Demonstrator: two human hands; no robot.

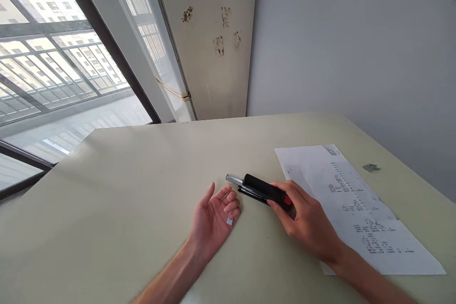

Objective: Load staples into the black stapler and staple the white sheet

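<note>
My right hand (309,221) is wrapped round the rear end of a black stapler (265,189) with a red part near the thumb. From the stapler's front, a silvery metal tray (234,179) sticks out toward the left. My left hand (215,218) lies palm up just left of the stapler, its fingertips close to the tray; whether they touch it I cannot tell. The lower fingers of that hand curl over a small silvery strip of staples (230,221), of which only the end shows.
A large printed sheet of paper (309,161) lies under my right forearm on the pale table (142,175). A small grey crumpled scrap (371,167) is near the right edge. Windows stand at the left, a wall (338,47) behind.
</note>
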